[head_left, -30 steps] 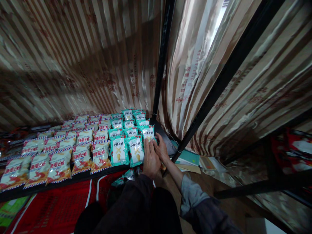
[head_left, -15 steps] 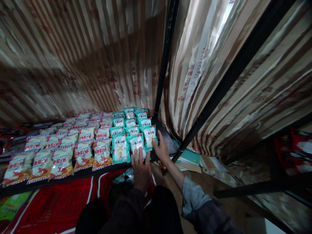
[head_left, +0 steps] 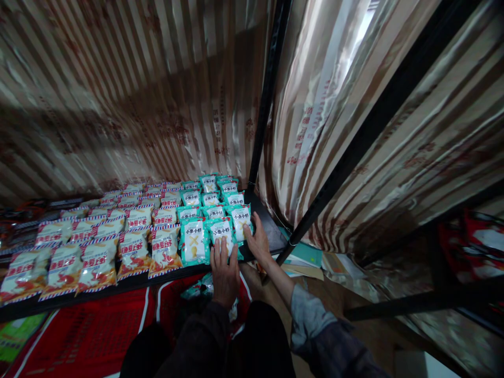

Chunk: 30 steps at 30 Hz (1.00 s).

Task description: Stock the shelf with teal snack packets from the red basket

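A red plastic crate (head_left: 167, 296), near, holds teal foil packets (head_left: 203, 285). My left hand (head_left: 226, 273), fingers slightly apart, rests on a near teal-and-white snack bag (head_left: 221, 230); my right hand (head_left: 258, 240), thumb spread, touches its right-hand neighbour (head_left: 241, 216). White-and-orange snack bags (head_left: 98, 262) lie left; a slanting black metal post (head_left: 338, 176) rises right.

2 hands (head_left: 226, 275), approx. 12 teal pkts (head_left: 194, 241), 5 front-row wht/orange pkts (head_left: 98, 262).
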Each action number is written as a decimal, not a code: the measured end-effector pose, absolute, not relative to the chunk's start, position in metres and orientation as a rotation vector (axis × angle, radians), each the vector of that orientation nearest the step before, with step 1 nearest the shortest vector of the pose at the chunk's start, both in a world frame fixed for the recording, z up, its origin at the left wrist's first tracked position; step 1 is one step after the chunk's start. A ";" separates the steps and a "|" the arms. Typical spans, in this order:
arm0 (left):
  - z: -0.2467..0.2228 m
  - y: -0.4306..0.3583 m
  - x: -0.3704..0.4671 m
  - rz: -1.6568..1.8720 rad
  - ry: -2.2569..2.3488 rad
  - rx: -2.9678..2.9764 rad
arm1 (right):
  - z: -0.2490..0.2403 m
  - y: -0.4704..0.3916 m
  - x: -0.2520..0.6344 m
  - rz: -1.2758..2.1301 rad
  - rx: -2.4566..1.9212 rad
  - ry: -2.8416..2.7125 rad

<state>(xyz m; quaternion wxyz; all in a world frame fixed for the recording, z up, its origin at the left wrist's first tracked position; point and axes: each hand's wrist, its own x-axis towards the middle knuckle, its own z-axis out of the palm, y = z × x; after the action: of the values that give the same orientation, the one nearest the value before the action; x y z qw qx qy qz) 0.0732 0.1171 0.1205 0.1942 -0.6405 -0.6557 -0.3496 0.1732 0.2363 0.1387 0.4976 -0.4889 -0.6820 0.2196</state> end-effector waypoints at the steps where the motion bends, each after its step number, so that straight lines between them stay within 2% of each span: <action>1: 0.121 0.116 0.073 -0.967 -1.842 -1.805 | 0.139 0.236 0.173 0.526 -1.195 -1.656; 10: 0.129 0.112 0.070 -0.999 -1.844 -1.830 | 0.138 0.229 0.172 0.392 -1.206 -1.738; 30: 0.141 0.125 0.061 -1.076 -1.778 -1.877 | 0.137 0.228 0.167 0.372 -1.210 -1.748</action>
<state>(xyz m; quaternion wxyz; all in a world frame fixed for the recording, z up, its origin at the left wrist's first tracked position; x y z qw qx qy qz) 0.0614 0.1254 0.1409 0.1699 -0.6606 -0.6256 -0.3786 0.1669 0.2276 0.1370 0.4723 -0.4941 -0.7139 0.1520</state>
